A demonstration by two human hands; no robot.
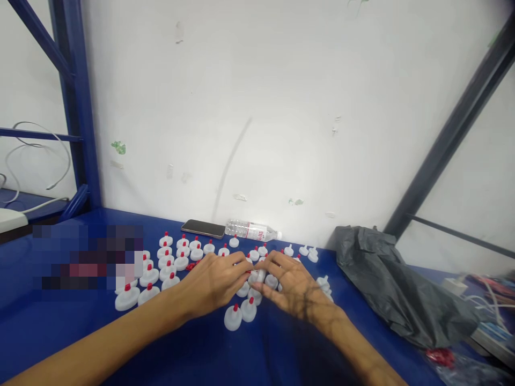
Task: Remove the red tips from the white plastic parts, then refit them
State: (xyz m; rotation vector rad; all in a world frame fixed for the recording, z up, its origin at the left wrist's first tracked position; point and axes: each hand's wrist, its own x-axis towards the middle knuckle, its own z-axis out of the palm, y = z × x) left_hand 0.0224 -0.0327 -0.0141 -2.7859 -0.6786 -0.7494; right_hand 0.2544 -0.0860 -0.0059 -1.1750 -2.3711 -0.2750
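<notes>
Both my hands meet over the middle of the blue table point(209, 354). My left hand point(213, 281) and my right hand point(295, 287) pinch a small white cap with a red tip point(257, 275) between their fingertips. Several white caps with red nozzles point(169, 262) stand in rows to the left of my hands, and two more caps point(240, 314) stand just in front of my fingers. A few white caps without red tips point(309, 253) lie further back on the right.
A phone point(203, 228) and a lying clear water bottle point(251, 230) rest against the white wall. A crumpled black plastic bag point(398, 289) lies at the right. Blue rack posts point(76, 107) stand at the left. Cables and a power strip point(483, 300) sit at the far right.
</notes>
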